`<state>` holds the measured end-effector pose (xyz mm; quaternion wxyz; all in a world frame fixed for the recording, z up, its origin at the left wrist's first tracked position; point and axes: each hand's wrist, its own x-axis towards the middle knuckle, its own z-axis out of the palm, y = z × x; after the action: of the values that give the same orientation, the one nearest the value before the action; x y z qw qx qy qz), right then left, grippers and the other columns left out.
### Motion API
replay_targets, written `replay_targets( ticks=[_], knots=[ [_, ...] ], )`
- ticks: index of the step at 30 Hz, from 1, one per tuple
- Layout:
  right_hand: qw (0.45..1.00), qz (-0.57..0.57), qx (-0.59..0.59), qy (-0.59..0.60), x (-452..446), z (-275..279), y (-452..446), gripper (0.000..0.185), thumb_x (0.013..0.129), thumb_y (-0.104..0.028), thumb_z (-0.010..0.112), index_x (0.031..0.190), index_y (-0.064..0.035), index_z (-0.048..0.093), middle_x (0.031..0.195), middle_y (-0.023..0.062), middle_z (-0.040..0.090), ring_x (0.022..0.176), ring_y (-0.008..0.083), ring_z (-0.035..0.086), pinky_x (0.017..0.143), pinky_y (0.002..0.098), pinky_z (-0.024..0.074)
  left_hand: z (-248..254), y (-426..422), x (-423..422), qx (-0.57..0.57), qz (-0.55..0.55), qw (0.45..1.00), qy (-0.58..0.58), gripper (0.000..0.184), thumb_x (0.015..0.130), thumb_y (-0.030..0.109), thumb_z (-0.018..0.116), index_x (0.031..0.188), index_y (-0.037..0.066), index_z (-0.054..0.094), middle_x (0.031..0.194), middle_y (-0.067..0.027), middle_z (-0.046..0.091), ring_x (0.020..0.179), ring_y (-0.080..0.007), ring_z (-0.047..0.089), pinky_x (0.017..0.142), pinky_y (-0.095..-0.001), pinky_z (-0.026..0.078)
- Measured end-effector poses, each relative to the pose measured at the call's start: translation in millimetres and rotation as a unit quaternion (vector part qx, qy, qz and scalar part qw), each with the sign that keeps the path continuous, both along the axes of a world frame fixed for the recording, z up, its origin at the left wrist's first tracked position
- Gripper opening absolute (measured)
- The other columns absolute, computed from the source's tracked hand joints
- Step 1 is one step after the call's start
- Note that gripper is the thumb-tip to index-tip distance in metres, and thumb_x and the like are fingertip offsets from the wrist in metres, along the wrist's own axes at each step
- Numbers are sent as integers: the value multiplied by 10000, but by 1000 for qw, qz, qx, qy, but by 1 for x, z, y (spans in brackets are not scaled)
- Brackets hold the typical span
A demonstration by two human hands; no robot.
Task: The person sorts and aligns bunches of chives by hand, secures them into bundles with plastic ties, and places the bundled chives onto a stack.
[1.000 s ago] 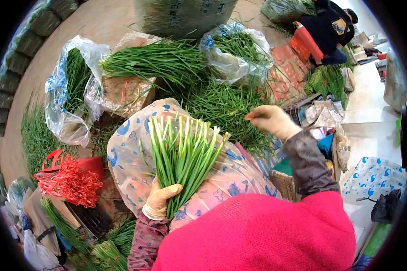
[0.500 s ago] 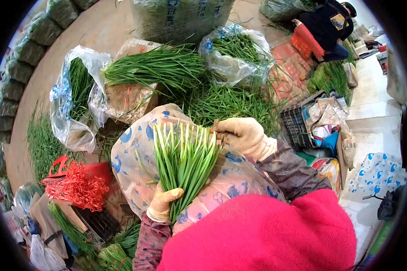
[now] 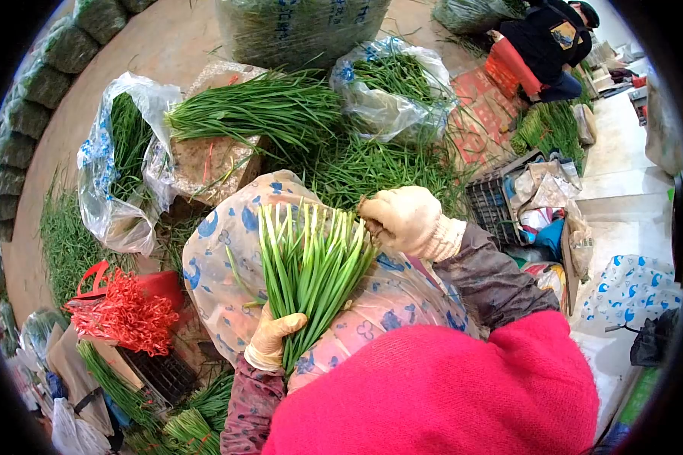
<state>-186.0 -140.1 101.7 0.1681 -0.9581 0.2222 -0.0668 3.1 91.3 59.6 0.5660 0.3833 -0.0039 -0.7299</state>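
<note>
A fanned bunch of garlic chives (image 3: 311, 273), pale stem ends upward, lies over my lap on a patterned plastic apron (image 3: 224, 235). My left hand (image 3: 273, 337), in a cream glove, is wrapped round the lower, green part of the bunch, thumb across the front. At the upper right edge of the pale ends is my right hand (image 3: 406, 220), also gloved. Its fingers are curled and pinched together beside the outermost stems; what they hold, if anything, is too small to make out. One stray leaf sticks out left of the bunch.
Ahead, a pile of chives (image 3: 258, 110) lies on a block (image 3: 205, 167) between plastic bags (image 3: 121, 220). Red ties (image 3: 129, 311) hang at a red container on the left. A black crate (image 3: 493, 201) stands right. Another person (image 3: 546, 45) sits at the upper right.
My right hand has shifted slightly right and down, and a brown scrap at its fingertips no longer shows. The left hand keeps hold of the chives. The view has shifted slightly.
</note>
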Motion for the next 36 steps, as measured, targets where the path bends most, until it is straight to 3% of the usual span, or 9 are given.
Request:
replay_targets(
  ticks=[4,6,8,11,18,22,24,31,36],
  knots=[
    [972,-156,49,-170,-2,-5,-6,152,801,-50,622,952,-65,625,812,119,648,741,270,651,640,332,519,-7,4,-1,0,23,999,27,633,718,78,741,1292,9,484,1161,-126,614,1004,-239,633,877,-353,527],
    [879,-271,365,-141,-12,-1,-9,273,850,-66,649,1113,-30,587,838,85,653,767,167,652,677,265,509,-9,5,0,-4,21,999,45,626,722,68,742,1289,6,485,1157,-130,617,979,-241,642,858,-348,537],
    [813,-280,492,-139,-13,-1,-2,471,815,-24,677,1255,-35,511,894,40,620,790,108,587,712,252,506,-14,8,1,-10,23,999,43,621,724,63,746,1286,6,487,1155,-136,620,971,-248,646,860,-351,535],
    [897,-164,408,43,-6,23,14,645,766,-71,707,1353,-77,442,884,50,618,801,127,596,731,281,497,-14,5,-1,-17,12,999,34,624,716,53,754,1282,11,495,1146,-122,624,970,-239,643,858,-343,532],
    [952,-243,126,-136,-18,-17,-5,208,837,-13,599,1042,-25,631,924,132,680,832,244,667,762,304,529,-14,8,-1,-10,13,1000,-8,639,698,53,778,1278,29,511,1137,-75,624,979,-176,621,864,-309,508],
    [948,-242,196,66,-57,-4,-27,326,789,-160,677,1096,-72,615,1096,148,632,990,303,626,838,354,509,-8,7,-2,-19,24,1000,7,667,701,55,769,1306,32,490,1192,-88,604,1055,-201,599,926,-330,479],
    [971,-89,188,121,-59,-1,-17,577,723,-300,747,1228,-89,563,1255,136,565,1124,314,564,939,350,464,-6,6,0,-45,31,998,13,726,712,59,754,1360,31,430,1245,-110,574,1106,-226,577,962,-350,459],
    [853,-52,517,-42,5,-31,30,945,665,-457,804,1401,-63,361,1275,110,532,1163,227,499,997,335,382,-4,14,7,-64,33,997,5,728,779,211,758,1380,28,392,1267,-85,547,1114,-209,560,947,-344,463],
    [575,-57,762,-292,51,-17,41,1066,707,-372,815,1496,-72,165,1410,54,434,1261,143,424,1069,308,319,-3,15,2,-96,13,994,-49,672,885,326,659,1405,25,359,1311,-76,518,1161,-179,514,989,-322,410]
  ],
)
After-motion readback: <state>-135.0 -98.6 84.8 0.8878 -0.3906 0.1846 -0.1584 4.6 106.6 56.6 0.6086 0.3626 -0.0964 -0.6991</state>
